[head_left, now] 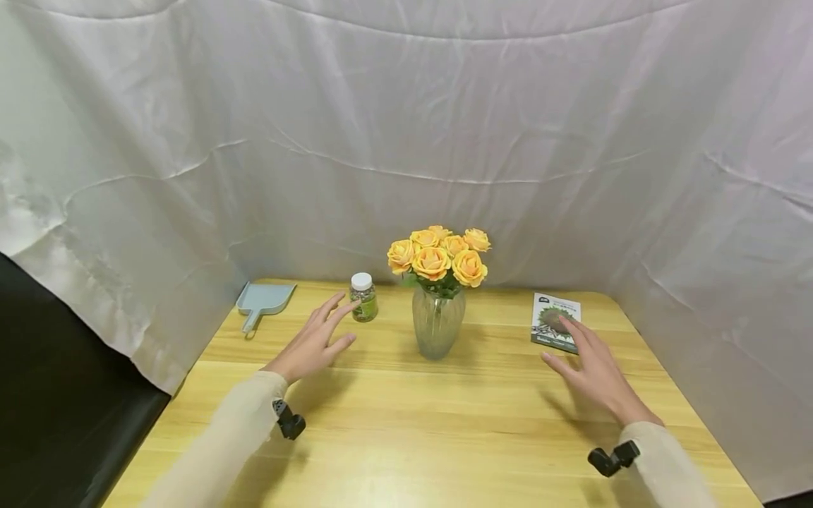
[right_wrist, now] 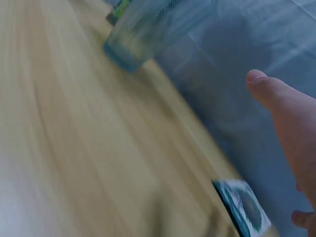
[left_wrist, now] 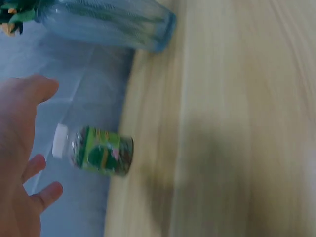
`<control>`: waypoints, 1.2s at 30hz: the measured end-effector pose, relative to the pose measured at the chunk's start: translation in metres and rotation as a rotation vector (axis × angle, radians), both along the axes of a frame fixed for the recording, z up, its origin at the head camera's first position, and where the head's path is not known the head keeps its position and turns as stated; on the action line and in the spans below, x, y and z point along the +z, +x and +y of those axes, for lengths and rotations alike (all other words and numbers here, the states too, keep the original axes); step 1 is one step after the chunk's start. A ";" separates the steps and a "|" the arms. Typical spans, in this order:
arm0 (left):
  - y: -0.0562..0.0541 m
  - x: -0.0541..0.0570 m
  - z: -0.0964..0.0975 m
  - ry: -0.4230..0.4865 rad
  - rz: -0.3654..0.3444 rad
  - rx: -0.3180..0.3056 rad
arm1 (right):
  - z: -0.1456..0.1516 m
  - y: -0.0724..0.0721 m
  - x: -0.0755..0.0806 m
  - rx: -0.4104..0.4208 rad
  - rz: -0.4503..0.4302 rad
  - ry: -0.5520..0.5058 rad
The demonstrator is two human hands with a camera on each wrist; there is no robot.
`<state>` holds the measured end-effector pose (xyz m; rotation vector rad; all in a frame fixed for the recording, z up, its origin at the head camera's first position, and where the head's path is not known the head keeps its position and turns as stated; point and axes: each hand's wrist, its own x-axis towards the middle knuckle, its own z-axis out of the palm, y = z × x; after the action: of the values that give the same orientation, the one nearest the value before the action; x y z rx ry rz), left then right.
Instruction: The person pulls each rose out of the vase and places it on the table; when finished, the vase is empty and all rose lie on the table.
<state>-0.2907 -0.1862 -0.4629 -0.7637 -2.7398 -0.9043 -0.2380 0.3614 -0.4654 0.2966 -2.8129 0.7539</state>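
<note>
My left hand hovers over the table with fingers spread, holding nothing. Its fingertips overlap a small clear jar with a white lid and green label in the head view; the left wrist view shows a gap between that jar and the fingers. On the right, my right hand is also raised, fingers extended and nothing in them. It is nearest a white and green seed packet lying flat, partly covered by the fingers in the head view. Between the hands stands a ribbed glass vase of yellow roses.
A light blue dustpan lies at the table's back left corner. Grey-white curtains enclose the back and sides of the wooden table. A black surface is beyond the left edge.
</note>
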 end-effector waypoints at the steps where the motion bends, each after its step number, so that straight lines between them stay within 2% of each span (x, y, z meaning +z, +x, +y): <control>1: -0.002 0.002 0.005 0.009 0.002 -0.011 | -0.006 -0.004 0.002 0.010 0.000 -0.016; 7: -0.011 0.016 0.032 0.050 0.010 -0.067 | -0.042 -0.025 0.004 0.063 -0.030 -0.139; 14: -0.020 0.028 0.060 0.115 0.004 -0.097 | -0.085 -0.050 -0.003 0.193 -0.049 -0.383; 21: -0.028 0.034 0.082 0.213 0.053 -0.131 | -0.116 -0.062 -0.010 0.257 -0.092 -0.534; 25: -0.033 0.038 0.094 0.307 0.038 -0.121 | -0.131 -0.068 -0.011 0.287 -0.122 -0.607; 31: -0.037 0.045 0.112 0.445 -0.021 -0.099 | -0.145 -0.073 -0.016 0.304 -0.164 -0.678; 36: -0.040 0.046 0.121 0.517 -0.035 -0.046 | -0.154 -0.075 -0.022 0.303 -0.186 -0.705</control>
<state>-0.3307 -0.0655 -0.4169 -0.7081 -2.3480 -1.5567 -0.3133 0.2074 -0.4871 0.5444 -2.4643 1.8409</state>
